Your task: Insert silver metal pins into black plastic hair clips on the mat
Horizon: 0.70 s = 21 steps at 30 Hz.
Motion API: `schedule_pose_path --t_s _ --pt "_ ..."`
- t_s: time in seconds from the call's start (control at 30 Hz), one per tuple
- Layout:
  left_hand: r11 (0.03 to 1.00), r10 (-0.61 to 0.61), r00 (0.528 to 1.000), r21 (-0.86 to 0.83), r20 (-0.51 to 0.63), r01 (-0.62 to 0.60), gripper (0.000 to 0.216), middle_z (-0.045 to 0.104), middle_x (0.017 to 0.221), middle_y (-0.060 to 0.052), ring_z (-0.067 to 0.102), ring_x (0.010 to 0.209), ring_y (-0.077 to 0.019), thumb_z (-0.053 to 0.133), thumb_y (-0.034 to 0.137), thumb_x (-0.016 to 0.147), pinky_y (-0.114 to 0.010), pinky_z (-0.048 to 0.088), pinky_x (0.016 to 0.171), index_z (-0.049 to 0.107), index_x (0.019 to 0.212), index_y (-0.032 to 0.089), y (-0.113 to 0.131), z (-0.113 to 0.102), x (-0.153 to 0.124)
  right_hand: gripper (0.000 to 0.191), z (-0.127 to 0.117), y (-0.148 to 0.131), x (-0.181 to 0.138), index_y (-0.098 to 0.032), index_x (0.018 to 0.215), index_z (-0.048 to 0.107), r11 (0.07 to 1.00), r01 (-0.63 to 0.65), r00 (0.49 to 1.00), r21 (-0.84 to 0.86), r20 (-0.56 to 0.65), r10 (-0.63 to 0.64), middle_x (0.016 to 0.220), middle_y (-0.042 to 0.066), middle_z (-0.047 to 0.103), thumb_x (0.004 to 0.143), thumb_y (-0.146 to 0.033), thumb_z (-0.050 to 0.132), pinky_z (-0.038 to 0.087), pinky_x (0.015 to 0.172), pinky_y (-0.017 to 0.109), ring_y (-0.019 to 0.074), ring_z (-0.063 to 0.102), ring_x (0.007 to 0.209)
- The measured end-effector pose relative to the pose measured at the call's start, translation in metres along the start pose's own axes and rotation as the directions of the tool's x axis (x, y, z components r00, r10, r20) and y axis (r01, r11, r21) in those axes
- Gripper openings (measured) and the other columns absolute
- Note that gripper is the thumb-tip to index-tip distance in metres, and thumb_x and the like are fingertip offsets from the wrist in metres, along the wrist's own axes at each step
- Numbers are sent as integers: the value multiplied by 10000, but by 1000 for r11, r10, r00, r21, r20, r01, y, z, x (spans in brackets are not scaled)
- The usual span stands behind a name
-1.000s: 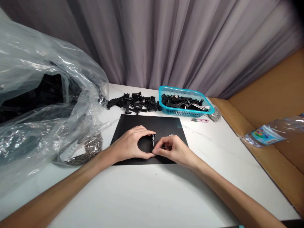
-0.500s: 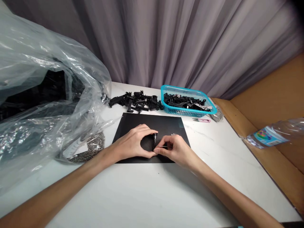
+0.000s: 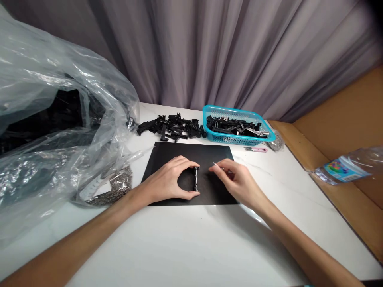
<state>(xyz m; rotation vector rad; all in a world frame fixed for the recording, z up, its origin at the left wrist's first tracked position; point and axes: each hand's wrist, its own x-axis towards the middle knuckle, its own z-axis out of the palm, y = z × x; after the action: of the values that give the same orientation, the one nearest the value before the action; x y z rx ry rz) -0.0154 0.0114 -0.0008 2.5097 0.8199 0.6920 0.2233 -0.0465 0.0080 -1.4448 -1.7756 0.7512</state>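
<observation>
My left hand [image 3: 170,177] grips a narrow black plastic part [image 3: 196,179] by its two ends, between thumb and forefinger, over a black mat [image 3: 185,149]. The part has small shiny spots along its length. To the right of it, apart from it, my right hand [image 3: 236,175] is closed in a pinch. A thin silvery metal piece [image 3: 216,164] pokes out at its fingertips; its exact kind is too small to tell. The rest of that piece is hidden by the fingers.
Behind the mat lie a pile of black plastic parts [image 3: 175,129] and a blue basket [image 3: 239,140] of similar parts. Pink thread snips [image 3: 256,150] lie to the right. Clear bags stand left, one with small metal pieces [image 3: 116,185]. A plastic bottle [image 3: 344,169] lies by cardboard [image 3: 344,115].
My right hand has drawn away from the black part, right and slightly away from me, with the thin metal piece. The small silvery pieces on the mat are now hidden. My left hand keeps its hold.
</observation>
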Motion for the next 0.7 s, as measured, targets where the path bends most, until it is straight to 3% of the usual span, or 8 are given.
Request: schedule_pose_path --t_s 0.13,0.23,0.3,0.37,0.5,0.6,0.7 --pt "1000 -6 1000 -14 -15 6 622 709 1191 -84 668 1131 -281 844 399 738 -437 559 1030 631 1290 207 0 0 0 444 -2 0 -2 -200 904 774 999 51 991 -10 -127 -52 1098 111 677 1052 -508 490 521 748 337 223 661 918" --pt "999 -46 999 -10 3 46 655 696 1244 -93 667 1169 -286 826 439 769 -438 542 1067 604 1338 205 -1 0 -1 433 1 -2 -4 -216 915 773 996 91 987 -1 -132 -90 988 89 661 1066 -493 476 524 861 374 223 651 936" --pt "997 -75 997 6 21 75 670 688 1247 -92 662 1174 -290 812 461 784 -446 540 1067 581 1361 211 -2 0 -2 409 3 -2 -5 -208 916 741 991 75 993 106 -100 -65 814 47 645 1068 -489 485 540 807 362 191 653 791" --pt "996 -86 996 17 26 85 645 679 1220 -84 662 1153 -284 788 446 804 -442 546 1049 564 1364 216 -2 -1 -2 376 6 -2 -4 -194 923 690 948 23 1000 318 -27 -16 722 14 642 1058 -496 512 568 720 333 161 660 666" --pt "998 -68 998 -2 -5 68 610 642 1240 -88 630 1182 -274 751 385 823 -428 533 1056 527 1361 206 -1 -1 -1 300 11 -3 -4 -180 932 655 774 -26 999 632 50 -7 867 38 723 999 -472 642 643 785 334 166 749 769" --pt "998 -54 998 -39 -39 53 611 625 1282 -89 606 1225 -271 755 371 821 -422 521 1077 515 1360 211 -2 -1 -1 224 13 -6 -5 -183 972 680 713 -15 998 701 57 -35 927 40 748 934 -389 756 654 827 328 162 764 813" --pt "995 -69 996 -77 -51 65 599 615 1304 -83 605 1229 -262 754 402 846 -417 521 1078 513 1366 230 -4 -1 -1 185 13 -7 -7 -186 963 708 736 20 998 677 30 -54 933 44 764 908 -343 790 656 838 323 163 767 827"
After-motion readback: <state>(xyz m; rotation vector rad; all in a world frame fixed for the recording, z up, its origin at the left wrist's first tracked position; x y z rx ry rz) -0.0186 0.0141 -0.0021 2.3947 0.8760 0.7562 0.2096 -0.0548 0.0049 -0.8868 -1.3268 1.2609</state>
